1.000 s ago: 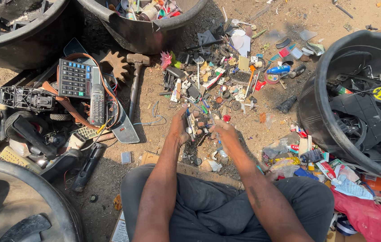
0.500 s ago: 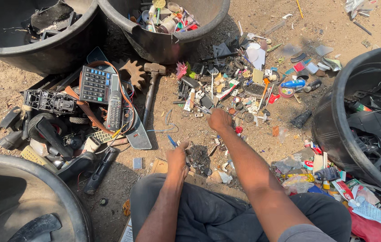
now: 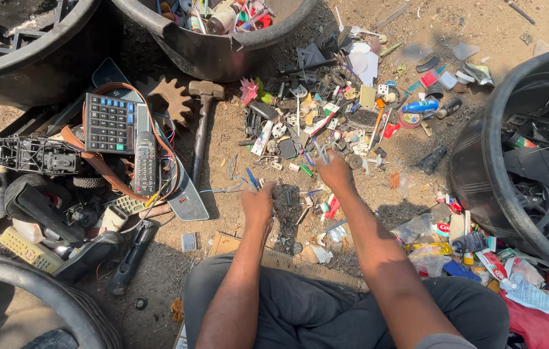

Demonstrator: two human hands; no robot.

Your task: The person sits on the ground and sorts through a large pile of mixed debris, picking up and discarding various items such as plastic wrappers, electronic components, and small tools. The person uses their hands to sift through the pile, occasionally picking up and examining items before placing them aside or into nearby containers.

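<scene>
My left hand (image 3: 258, 203) pinches a blue pen (image 3: 251, 180); my right hand (image 3: 334, 171) grips thin metal strips (image 3: 320, 150). Sharp scrap (image 3: 326, 123) could cut my fingers.

Black calculator (image 3: 110, 123) with grey keys; rusty brown gear (image 3: 172, 101); black tubs (image 3: 223, 52); pink flower (image 3: 248, 91); blue bottle (image 3: 423, 105); sandy brown ground (image 3: 481, 26).

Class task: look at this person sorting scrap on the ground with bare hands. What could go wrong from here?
1. The bare right hand reaches into the heap of small mixed plastic and metal scrap; sharp bits might cut its fingers.
2. The rusty toothed metal gear and the long-handled hammer lie loose near the left hand; a careless reach could scrape skin.
</scene>
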